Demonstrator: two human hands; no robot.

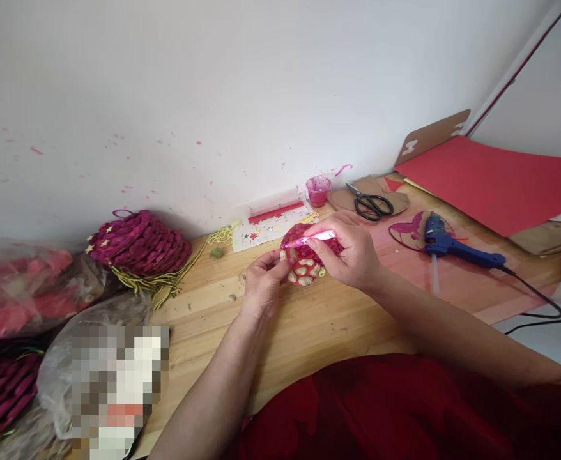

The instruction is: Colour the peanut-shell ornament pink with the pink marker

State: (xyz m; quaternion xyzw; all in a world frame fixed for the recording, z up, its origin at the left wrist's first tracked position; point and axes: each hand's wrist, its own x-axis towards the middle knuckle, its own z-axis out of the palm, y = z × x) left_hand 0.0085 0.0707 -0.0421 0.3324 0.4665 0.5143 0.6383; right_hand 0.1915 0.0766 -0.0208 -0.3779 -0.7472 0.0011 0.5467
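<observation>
My left hand pinches the left edge of a red craft piece covered with peanut shells. The shells on its upper part are magenta, while the lower ones keep their pale tan colour. In my right hand is a paintbrush with a white handle and a magenta-stained front end. Its tip points left, over the painted shells near my left fingertips; whether it touches them I cannot tell. Behind my hands, against the wall, stands a clear plastic cup with magenta paint inside.
Black-handled scissors lie on brown cardboard. A blue glue gun with a cord rests at right, near red paper sheets. At left sit a finished-looking magenta shell bundle with yellow-green strings and plastic bags. Star sequins lie on a white sheet.
</observation>
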